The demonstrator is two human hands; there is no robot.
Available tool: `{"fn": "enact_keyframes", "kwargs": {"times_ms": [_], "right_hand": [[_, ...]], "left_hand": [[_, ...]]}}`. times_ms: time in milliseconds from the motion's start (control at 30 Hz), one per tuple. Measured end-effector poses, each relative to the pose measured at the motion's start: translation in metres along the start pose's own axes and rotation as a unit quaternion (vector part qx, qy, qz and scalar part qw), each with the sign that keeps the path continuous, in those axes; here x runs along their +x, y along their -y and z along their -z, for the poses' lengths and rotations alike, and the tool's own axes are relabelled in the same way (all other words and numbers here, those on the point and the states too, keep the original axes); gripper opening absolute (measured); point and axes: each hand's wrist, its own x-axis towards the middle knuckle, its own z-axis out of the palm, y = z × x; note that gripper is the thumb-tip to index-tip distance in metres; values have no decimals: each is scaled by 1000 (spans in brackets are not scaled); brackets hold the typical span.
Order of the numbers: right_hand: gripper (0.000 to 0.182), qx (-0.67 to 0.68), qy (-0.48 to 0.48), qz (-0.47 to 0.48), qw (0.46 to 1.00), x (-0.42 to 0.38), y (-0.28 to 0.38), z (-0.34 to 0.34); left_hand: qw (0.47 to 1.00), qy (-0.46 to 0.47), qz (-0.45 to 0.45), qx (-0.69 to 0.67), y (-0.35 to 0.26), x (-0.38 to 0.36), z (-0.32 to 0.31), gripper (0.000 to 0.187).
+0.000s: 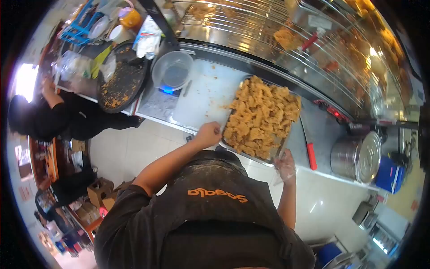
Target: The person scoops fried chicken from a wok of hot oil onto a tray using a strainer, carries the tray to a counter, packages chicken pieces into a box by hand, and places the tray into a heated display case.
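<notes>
A metal tray (262, 160) heaped with golden fried chicken pieces (262, 114) sits at the counter's front edge, overlapping a white cutting board (201, 92). My left hand (208, 136) is closed at the tray's left rim, its fingertips partly hidden. Around the near right corner of the tray, my right hand (285, 167) is closed, wearing a loose clear plastic glove. Just right of the tray lies a knife with a red handle (311, 157).
A clear plastic tub (173, 71) stands behind the board. Left is a round dark pan (123, 83) with crumbs. A lidded steel pot (358, 158) stands right. Wire racks (251, 22) in a display case run along the back. Another person (67, 114) works at far left.
</notes>
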Motion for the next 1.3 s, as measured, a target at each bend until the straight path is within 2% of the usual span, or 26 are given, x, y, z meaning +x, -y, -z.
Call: {"fn": "enact_keyframes", "kwargs": {"times_ms": [67,167,300,333,367,400,433,467,700,767,833,867,967,1100,1133,1267,1300], "right_hand": [[35,32,-1,3,999,-1,8,-8],[34,47,19,-34,998,-7,21,-9],[34,26,17,2,999,-21,46,-12],[34,49,31,17,998,-27,63,-18],[35,28,2,69,997,-31,77,-29],[37,39,28,24,999,-38,99,-32],[39,50,56,-30,997,-49,118,-38],[38,57,57,-15,997,-54,132,-48],[42,75,69,85,991,-74,243,-101],[43,37,58,112,991,-74,272,-106],[45,24,66,83,994,-71,300,-108],[45,18,69,69,995,-67,311,-109],[48,9,91,127,988,-52,332,-109],[51,-28,40,127,991,-35,357,-109],[55,1,-3,151,989,-29,354,-109],[59,24,9,146,989,-8,371,-106],[53,25,28,150,988,-2,373,-105]], "left_hand": [[998,-38,-36,37,1,-1,2,21],[999,-38,-12,20,2,-7,5,21],[992,9,121,-33,-54,-37,33,16],[998,-10,53,11,-34,-43,39,12],[999,-25,3,-28,-33,-51,51,11],[992,-1,72,-100,-76,-67,73,12],[985,9,83,-149,-98,-81,92,15],[985,11,44,-169,-109,-92,111,17],[958,-23,-47,-281,-172,-148,211,17],[958,-23,-59,-280,-189,-151,230,16],[960,-25,-80,-267,-203,-152,244,17],[963,-54,-97,-246,-204,-150,247,17],[961,-65,-84,-255,-216,-143,262,14],[958,-87,-108,-251,-224,-123,273,12],[959,-90,-101,-249,-229,-120,274,13],[945,-94,-129,-285,-235,-98,282,18],[945,-94,-133,-285,-240,-94,286,18]]}}
